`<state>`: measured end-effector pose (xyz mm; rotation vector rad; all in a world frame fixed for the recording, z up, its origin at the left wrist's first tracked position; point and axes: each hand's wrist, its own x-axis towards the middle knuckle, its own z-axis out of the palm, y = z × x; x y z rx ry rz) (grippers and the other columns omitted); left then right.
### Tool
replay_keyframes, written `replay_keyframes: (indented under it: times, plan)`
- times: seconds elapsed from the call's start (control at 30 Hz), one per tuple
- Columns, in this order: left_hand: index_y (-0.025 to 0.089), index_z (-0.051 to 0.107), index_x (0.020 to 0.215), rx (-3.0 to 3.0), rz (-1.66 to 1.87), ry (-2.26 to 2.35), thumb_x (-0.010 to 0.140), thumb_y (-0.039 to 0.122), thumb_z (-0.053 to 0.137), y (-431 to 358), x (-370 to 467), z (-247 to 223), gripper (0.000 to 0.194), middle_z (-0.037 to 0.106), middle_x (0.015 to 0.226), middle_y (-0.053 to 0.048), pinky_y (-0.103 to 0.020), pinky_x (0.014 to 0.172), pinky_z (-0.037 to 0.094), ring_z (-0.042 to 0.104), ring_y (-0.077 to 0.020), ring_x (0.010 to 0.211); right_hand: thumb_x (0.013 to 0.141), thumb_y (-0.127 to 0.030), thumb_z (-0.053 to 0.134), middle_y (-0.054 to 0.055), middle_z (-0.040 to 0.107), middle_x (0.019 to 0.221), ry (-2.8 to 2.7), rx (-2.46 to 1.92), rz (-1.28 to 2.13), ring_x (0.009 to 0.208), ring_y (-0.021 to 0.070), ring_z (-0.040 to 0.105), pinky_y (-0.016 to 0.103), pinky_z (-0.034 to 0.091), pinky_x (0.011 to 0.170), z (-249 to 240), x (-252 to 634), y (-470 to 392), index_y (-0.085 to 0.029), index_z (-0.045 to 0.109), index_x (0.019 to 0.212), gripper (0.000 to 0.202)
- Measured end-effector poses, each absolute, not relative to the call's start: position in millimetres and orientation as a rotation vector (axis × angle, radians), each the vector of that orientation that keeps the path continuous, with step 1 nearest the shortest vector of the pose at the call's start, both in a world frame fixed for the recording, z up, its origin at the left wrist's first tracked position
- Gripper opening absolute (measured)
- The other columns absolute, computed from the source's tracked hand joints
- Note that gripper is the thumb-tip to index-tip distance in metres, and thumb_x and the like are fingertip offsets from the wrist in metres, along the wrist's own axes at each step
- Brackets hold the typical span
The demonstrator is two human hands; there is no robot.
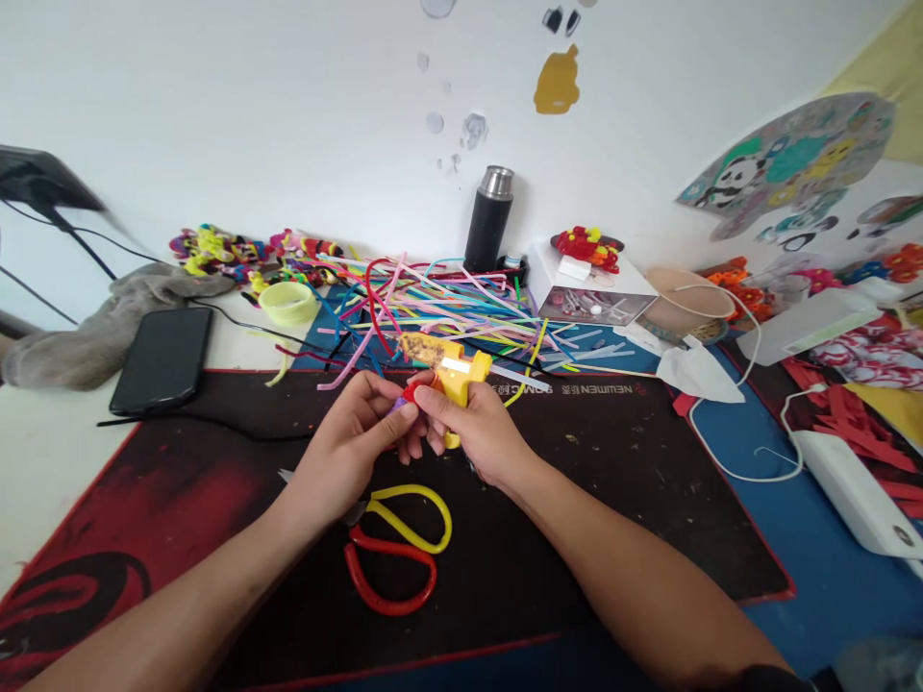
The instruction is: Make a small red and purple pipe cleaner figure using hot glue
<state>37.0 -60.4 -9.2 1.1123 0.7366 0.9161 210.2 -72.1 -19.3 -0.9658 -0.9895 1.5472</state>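
Near the middle of the black desk mat (612, 500), my left hand (353, 428) is closed, pinching a small red and purple fuzzy piece (408, 394) between thumb and fingers. My right hand (476, 423) wraps round a yellow hot glue gun (456, 370), whose stained nozzle end points left, above my left fingers. A clear glue stick (523, 375) sticks out of the gun's back. The right fingertips are close to the fuzzy piece; whether they also grip it I cannot tell. Below the hands lie scissors (408, 519) with one yellow and one red handle, their blades partly under my left wrist.
Behind the mat spreads a pile of coloured pipe cleaners (447, 308), with a black thermos (488, 219) beyond. A phone (164, 358) and a pale green tape roll (288, 303) are at left. At right stand a white box (587, 284), a beige bowl (688, 298) and a white power strip (858, 490) with cables.
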Motion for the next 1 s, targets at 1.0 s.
replay_keyframes:
  times: [1.0]
  plan:
    - [0.023,0.053,0.108,1.154,0.915,0.662,0.098,0.036,0.087,-59.1,38.5,-10.1,0.038,0.085,0.089,-0.003,-0.027,0.065,0.060,0.078,-0.0175,0.073,0.085,-0.058,0.092,-0.011,0.059,0.055,-0.952,-0.898,1.561,0.046,0.0119,0.055,0.028,0.048,0.053,-21.8,209.8,-70.3,-0.019,0.074,0.109,0.049]
